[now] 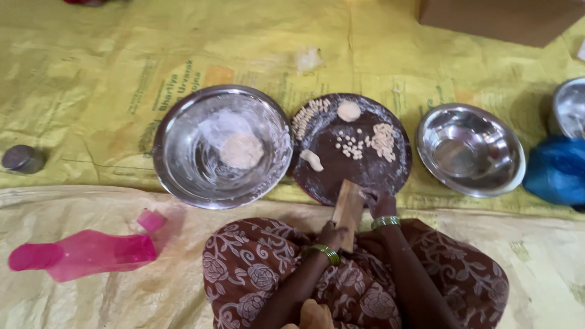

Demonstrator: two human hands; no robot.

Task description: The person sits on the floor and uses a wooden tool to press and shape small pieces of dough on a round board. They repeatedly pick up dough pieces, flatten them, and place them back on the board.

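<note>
My left hand [332,235] grips the lower end of a small wooden board [348,210] that leans on the near rim of a dark round plate [390,170]. My right hand [378,201] rests on the board's upper right edge, fingers pressed to it. On the plate lie several small shaped dough pieces [382,140], a row of them along the left rim [303,120], a round dough lump [348,111] and a small dough piece [312,159].
A floured steel bowl [183,164] with a dough ball [241,150] sits left of the plate. An empty steel bowl [470,149] stands right, with a blue bag [557,169] and another steel vessel [570,108] beyond. A pink bottle [85,253] lies at left, near a small grey lid [22,158]. A cardboard box [499,18] is far right.
</note>
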